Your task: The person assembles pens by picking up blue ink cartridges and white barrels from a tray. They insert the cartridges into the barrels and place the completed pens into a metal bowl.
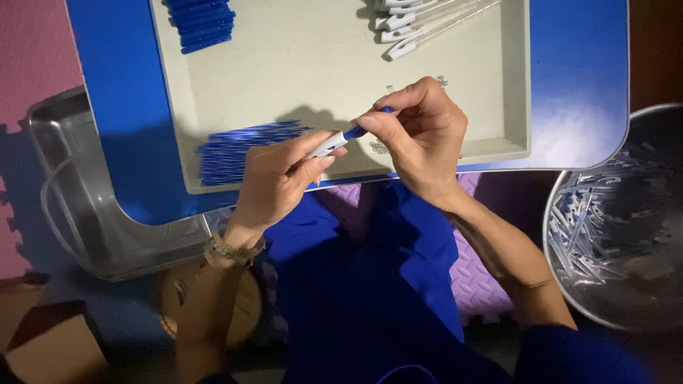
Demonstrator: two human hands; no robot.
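My left hand grips a white pen barrel over the front edge of a shallow grey tray. My right hand pinches a small blue pen part at the barrel's right end. The two pieces meet between my fingertips. A pile of thin blue refills lies in the tray just left of my left hand. Blue caps are stacked at the tray's far left, and clear pen barrels with white clips lie at its far right.
The tray rests on a blue table. A round metal bowl with several finished clear pens stands at the right. A clear plastic tub sits at the left, a cardboard box below it. Small metal springs lie near my right hand.
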